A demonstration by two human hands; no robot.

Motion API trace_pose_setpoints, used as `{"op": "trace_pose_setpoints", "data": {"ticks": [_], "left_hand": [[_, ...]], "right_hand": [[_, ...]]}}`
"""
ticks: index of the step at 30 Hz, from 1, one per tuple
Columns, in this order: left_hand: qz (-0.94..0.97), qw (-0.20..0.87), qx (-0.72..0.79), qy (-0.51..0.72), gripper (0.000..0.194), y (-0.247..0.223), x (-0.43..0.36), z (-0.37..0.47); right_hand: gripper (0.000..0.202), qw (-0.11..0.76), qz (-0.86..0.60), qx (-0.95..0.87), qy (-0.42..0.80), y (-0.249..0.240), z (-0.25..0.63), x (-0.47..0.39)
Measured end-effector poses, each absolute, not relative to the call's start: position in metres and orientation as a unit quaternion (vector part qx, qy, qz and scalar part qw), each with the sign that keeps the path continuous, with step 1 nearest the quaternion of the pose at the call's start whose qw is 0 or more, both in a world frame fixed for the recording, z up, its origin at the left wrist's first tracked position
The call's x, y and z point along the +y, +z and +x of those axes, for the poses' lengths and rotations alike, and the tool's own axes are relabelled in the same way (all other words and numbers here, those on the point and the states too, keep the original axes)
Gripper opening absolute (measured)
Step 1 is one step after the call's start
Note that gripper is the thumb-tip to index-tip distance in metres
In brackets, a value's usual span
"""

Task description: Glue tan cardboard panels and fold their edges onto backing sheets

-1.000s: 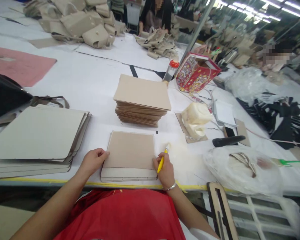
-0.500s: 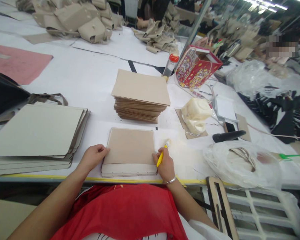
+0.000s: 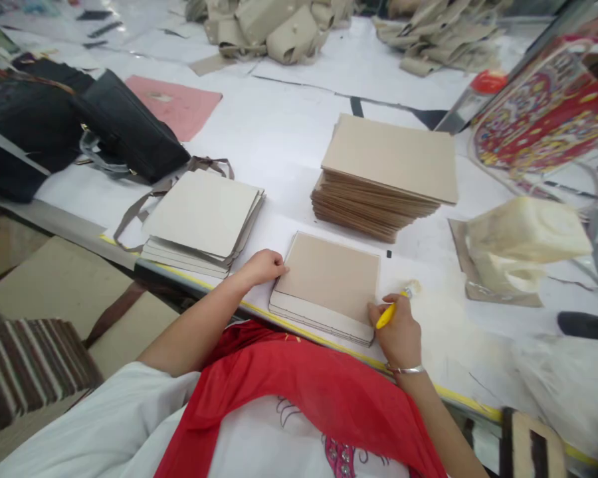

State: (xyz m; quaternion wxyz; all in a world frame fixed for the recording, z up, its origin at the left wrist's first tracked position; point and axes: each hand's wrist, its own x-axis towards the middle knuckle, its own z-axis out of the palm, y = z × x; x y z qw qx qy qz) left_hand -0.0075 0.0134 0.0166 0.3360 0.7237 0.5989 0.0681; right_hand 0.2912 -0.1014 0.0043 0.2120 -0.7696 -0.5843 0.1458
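- Panel (image 3: pixel 331 272), tan, is seen laid flat on a short pile of pale sheets (image 3: pixel 323 317), close to the near edge of the white table (image 3: pixel 286 166). A band of the pile is left uncovered along the near side.
- Left hand (image 3: pixel 264 267): thumb and fingers are brought together at the panel's left edge. Whether that edge is pinched or merely touched cannot be told.
- Right hand (image 3: pixel 398 335): a yellow brush (image 3: pixel 386 317) is grasped by its handle, bristles pointed away from the panel, over the table. Fingertips are placed at the panel's right edge.
- Risk, alignment (judged): the panel could be skewed on the pile if its two sides were pushed or drawn unequally; less control is expected on the right, where fingers are shared with the brush.
- Risk, marking (judged): the tan face could be smeared if the wrist were turned inward and the bristles were wet. Wetness cannot be confirmed.
- Risk, pile (judged): the lower sheets could be fanned out if their near edge were bumped by the red apron (image 3: pixel 323 378).
- Risk, surroundings (judged): the tall tan stack (image 3: pixel 389 159), uneven-sided and standing just beyond, could be made to slide by a careless reach. The pale container (image 3: pixel 523 232), farther right, could be tipped by a knock; its contents cannot be made out.
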Motion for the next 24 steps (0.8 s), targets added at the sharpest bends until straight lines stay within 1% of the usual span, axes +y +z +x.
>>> {"op": "trace_pose_setpoints", "data": {"ticks": [8, 12, 14, 16, 18, 19, 21, 22, 24], "left_hand": [[0.762, 0.262, 0.593, 0.004, 0.022, 0.023, 0.013, -0.007], [0.773, 0.181, 0.607, -0.034, 0.023, 0.037, 0.006, -0.003], [0.785, 0.117, 0.609, -0.009, 0.023, 0.046, -0.001, 0.003], [0.815, 0.063, 0.574, 0.044, 0.022, 0.051, -0.01, 0.014], [0.858, 0.041, 0.503, 0.1, 0.02, 0.051, -0.018, 0.027], [0.877, 0.044, 0.462, 0.123, 0.021, 0.048, -0.021, 0.034], [0.903, 0.067, 0.397, 0.152, 0.023, 0.037, -0.027, 0.046], [0.909, 0.083, 0.378, 0.157, 0.025, 0.03, -0.028, 0.05], [0.911, 0.114, 0.364, 0.157, 0.028, 0.017, -0.03, 0.055]], "right_hand": [[0.031, 0.171, -0.776, -0.593, 0.134, 0.009, 0.285, -0.101], [0.037, 0.137, -0.786, -0.598, 0.08, 0.017, 0.286, -0.103], [0.04, 0.158, -0.778, -0.607, 0.039, 0.029, 0.292, -0.105], [0.044, 0.213, -0.757, -0.617, 0.025, 0.046, 0.297, -0.103], [0.046, 0.295, -0.729, -0.613, 0.072, 0.064, 0.296, -0.094], [0.046, 0.341, -0.711, -0.603, 0.122, 0.072, 0.293, -0.086], [0.046, 0.42, -0.664, -0.56, 0.262, 0.08, 0.277, -0.062], [0.046, 0.442, -0.639, -0.531, 0.339, 0.08, 0.265, -0.047], [0.041, 0.437, -0.606, -0.468, 0.472, 0.071, 0.237, -0.015]]}}
